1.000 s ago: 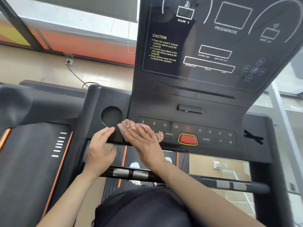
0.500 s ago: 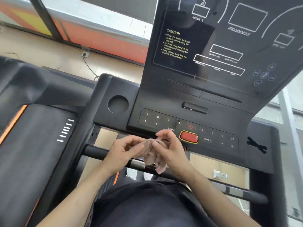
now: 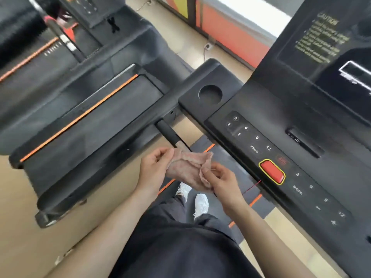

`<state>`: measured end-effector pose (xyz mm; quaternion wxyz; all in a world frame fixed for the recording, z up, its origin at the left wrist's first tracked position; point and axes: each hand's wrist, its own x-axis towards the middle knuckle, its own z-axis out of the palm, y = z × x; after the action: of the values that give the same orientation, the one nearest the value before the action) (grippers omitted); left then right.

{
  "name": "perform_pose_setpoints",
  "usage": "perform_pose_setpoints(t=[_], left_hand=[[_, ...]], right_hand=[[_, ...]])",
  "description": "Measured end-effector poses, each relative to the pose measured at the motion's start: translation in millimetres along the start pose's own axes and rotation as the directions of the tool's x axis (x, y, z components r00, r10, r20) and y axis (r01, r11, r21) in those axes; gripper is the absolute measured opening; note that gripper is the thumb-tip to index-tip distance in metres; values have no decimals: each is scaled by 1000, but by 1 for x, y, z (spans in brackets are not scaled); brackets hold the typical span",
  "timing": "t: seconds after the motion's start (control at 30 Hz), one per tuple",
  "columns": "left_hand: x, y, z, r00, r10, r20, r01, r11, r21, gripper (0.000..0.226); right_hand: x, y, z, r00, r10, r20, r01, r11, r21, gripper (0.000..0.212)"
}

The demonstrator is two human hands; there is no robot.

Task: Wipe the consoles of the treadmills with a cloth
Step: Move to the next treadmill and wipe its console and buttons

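Note:
A small pinkish cloth (image 3: pixel 186 167) is stretched between my two hands, in front of my body and clear of the console. My left hand (image 3: pixel 153 167) pinches its left edge. My right hand (image 3: pixel 218 179) pinches its right corner. The black treadmill console (image 3: pixel 281 137) runs diagonally at the right, with numbered keys, a red stop button (image 3: pixel 272 171) and a tilted display panel (image 3: pixel 325 49) above it. A round cup holder (image 3: pixel 210 94) sits at the console's left end.
A neighbouring treadmill's belt deck (image 3: pixel 80 127) with an orange stripe lies to the left. Another treadmill's console (image 3: pixel 94 11) shows at the top left. A black handlebar (image 3: pixel 170 135) juts out just beyond my hands. My white shoes (image 3: pixel 192 197) stand on the belt below.
The cloth has come off the console keys. Both hands have drawn back and now spread it between them. My view has swung left, so the console sits at the right.

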<state>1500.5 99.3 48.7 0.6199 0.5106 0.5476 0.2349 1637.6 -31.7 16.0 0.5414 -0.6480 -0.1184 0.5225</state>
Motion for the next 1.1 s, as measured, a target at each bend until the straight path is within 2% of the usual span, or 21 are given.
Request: perform_pose_setpoints(t=[0.1, 0.23, 0.33, 0.37, 0.43, 0.53, 0.63, 0.7, 0.77, 0.9, 0.97, 1.0, 1.1], left_hand=[[-27, -14, -36, 985, -87, -151, 82, 996, -40, 15], [-64, -34, -91, 948, -197, -251, 160, 974, -163, 18], [-93, -49, -126, 923, -235, -304, 163, 956, -246, 22], [-103, -53, -136, 912, -246, -328, 157, 948, -276, 20], [-121, -62, -159, 898, -256, -359, 138, 936, -323, 22], [-149, -81, -197, 912, -217, -348, 83, 929, -361, 29], [-177, -104, -239, 894, -198, -403, 9, 906, -424, 35], [-200, -126, -274, 873, -218, -437, -20, 878, -479, 40], [-225, -152, -310, 855, -253, -453, -26, 850, -526, 40], [-273, -202, -378, 867, -233, -441, -81, 806, -586, 47], [-293, -226, -406, 879, -199, -433, -81, 833, -548, 54], [-303, -235, -418, 884, -187, -428, -68, 856, -513, 50], [-321, -259, -450, 870, -128, -476, -74, 921, -382, 24]], right_hand=[[-1, 8, 22, 999, 7, 54, -1, 995, -96, 20], [-3, 28, 54, 986, 40, 164, 7, 962, -273, 13], [-12, 36, 88, 955, -66, 291, 206, 850, -484, 3], [-17, 38, 102, 932, -118, 343, 290, 809, -510, 8], [-27, 43, 136, 845, -207, 494, 472, 723, -504, 25], [-49, 57, 195, 638, -222, 737, 691, 586, -422, 46], [-77, 74, 255, 430, -214, 877, 819, 501, -279, 47], [-104, 95, 297, 347, -196, 917, 856, 466, -225, 38], [-132, 117, 334, 357, -153, 922, 839, 487, -244, 29], [-182, 160, 401, 459, -18, 888, 751, 541, -377, 2], [-202, 176, 431, 543, 55, 838, 657, 594, -465, 14], [-212, 181, 447, 574, 71, 816, 620, 614, -489, 16], [-236, 191, 486, 588, 97, 803, 561, 666, -491, 13]])
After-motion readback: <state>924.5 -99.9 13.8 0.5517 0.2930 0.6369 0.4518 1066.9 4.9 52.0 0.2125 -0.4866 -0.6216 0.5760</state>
